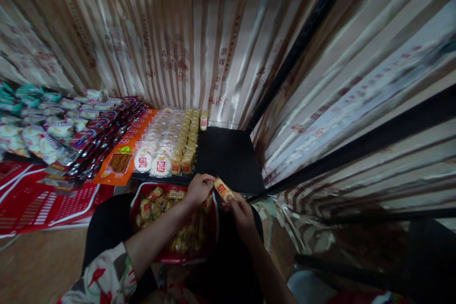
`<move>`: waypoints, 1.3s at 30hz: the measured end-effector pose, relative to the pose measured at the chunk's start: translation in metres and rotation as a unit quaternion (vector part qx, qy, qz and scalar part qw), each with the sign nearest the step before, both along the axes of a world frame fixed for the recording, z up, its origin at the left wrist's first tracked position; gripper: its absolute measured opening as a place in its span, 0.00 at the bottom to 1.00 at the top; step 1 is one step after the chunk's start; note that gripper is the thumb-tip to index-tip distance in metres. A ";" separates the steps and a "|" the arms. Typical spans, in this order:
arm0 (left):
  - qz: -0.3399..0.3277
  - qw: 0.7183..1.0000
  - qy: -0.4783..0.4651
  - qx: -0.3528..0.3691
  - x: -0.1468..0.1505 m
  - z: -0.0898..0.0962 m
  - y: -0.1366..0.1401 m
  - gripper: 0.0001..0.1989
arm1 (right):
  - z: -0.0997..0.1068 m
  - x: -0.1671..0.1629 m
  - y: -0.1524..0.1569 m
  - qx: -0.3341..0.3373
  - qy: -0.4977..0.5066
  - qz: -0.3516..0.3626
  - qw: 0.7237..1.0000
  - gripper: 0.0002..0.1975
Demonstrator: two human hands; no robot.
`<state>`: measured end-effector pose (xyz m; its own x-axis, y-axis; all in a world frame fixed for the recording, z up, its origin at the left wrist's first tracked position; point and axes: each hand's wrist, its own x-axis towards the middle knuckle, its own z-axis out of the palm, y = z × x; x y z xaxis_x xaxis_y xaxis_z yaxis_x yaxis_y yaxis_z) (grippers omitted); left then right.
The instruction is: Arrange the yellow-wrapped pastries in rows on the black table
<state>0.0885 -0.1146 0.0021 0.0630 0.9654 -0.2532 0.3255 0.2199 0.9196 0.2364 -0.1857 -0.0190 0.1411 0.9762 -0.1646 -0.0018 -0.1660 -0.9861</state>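
I have the small yellow packet [223,191] between the two hands, above the front edge of the black shelf [230,156] and just beyond the right rim of the red basket [183,262]. It is tilted, its upper end toward the left hand [200,190] and its lower end toward the right hand [242,210]. My right hand pinches that lower end between thumb and fingers. My left has its fingertips drawn together at the upper end; I can't tell whether they grip the wrapper. The left forearm reaches diagonally across the basket, wrist over its far right part; the right forearm comes up from the lower right, angled inward. More yellow packets [145,209] fill the basket below the left arm. On the shelf I see upright rows of yellow packets [188,152] beside white round packets [161,164].
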 end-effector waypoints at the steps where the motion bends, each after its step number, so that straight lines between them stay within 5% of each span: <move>1: 0.000 0.999 0.010 0.033 0.001 -0.002 0.001 0.08 | 0.001 0.002 0.002 -0.001 0.014 -0.005 1.000 0.20; 3: 0.004 0.998 -0.008 0.057 0.004 -0.006 0.003 0.06 | 0.003 0.006 0.009 -0.007 0.037 -0.009 0.999 0.22; 10: 0.113 0.979 -0.163 -0.051 0.021 -0.011 0.007 0.06 | 0.014 0.015 0.050 -0.034 0.050 -0.018 0.998 0.23; 18: 0.229 0.934 -0.267 -0.067 0.038 -0.017 0.022 0.06 | 0.013 -0.001 0.108 0.024 0.038 -0.061 0.997 0.23; 23: 0.199 0.958 -0.204 -0.028 0.042 -0.020 0.037 0.06 | -0.002 -0.018 0.136 0.039 -0.035 -0.022 0.998 0.17; 28: 0.159 0.980 -0.107 -0.061 0.044 -0.029 0.051 0.13 | -0.010 -0.019 0.152 0.010 -0.211 -0.019 0.977 0.14; 35: 0.191 0.981 -0.005 0.005 0.048 -0.040 0.046 0.16 | 0.010 -0.015 0.167 0.003 -0.321 -0.017 0.947 0.17; 39: 0.176 0.982 0.004 0.075 0.051 -0.039 0.041 0.15 | 0.022 -0.022 0.179 0.017 -0.394 0.068 0.916 0.21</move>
